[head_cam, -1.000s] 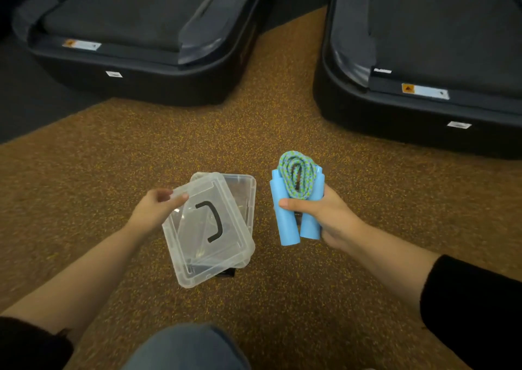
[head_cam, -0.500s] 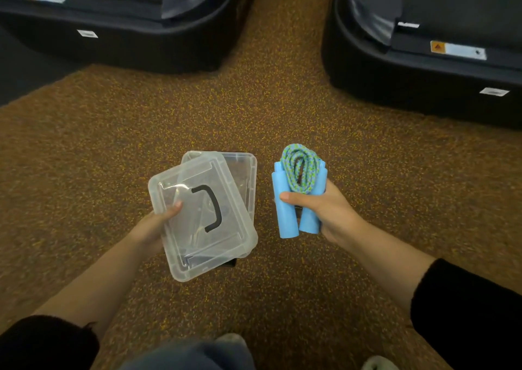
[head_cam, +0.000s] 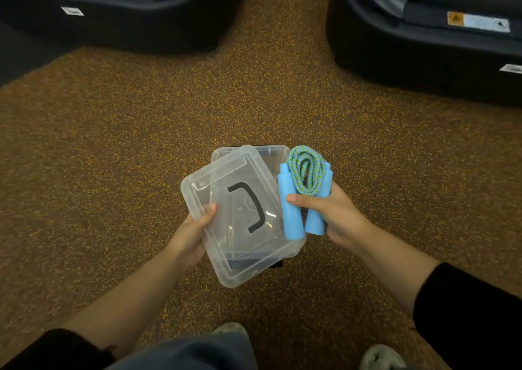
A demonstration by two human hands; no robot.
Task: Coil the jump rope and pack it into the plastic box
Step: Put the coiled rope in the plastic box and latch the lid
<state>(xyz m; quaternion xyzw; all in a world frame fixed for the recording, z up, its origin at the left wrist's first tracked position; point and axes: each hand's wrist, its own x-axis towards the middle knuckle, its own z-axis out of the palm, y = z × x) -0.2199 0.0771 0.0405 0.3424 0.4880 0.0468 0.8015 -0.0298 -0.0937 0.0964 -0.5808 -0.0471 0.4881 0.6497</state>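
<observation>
The jump rope is coiled: a blue-green braided bundle lies between its two light blue handles. My right hand grips the handles and the coil together, thumb across the front. My left hand holds the clear plastic lid by its left edge; the lid carries a black handle and is tilted. Beneath the lid, the clear plastic box stands on the floor, mostly hidden, with only its far rim showing. The rope sits just right of the lid, touching its edge.
Brown speckled rubber floor spreads all around. Two black treadmill bases stand at the back, one on the left and one on the right, with a gap between them. My shoes and trouser leg show at the bottom.
My left hand shifted from the lid's top corner to its left edge and lifted it. My right hand brought the coiled rope left, against the lid. The camera tilted down.
</observation>
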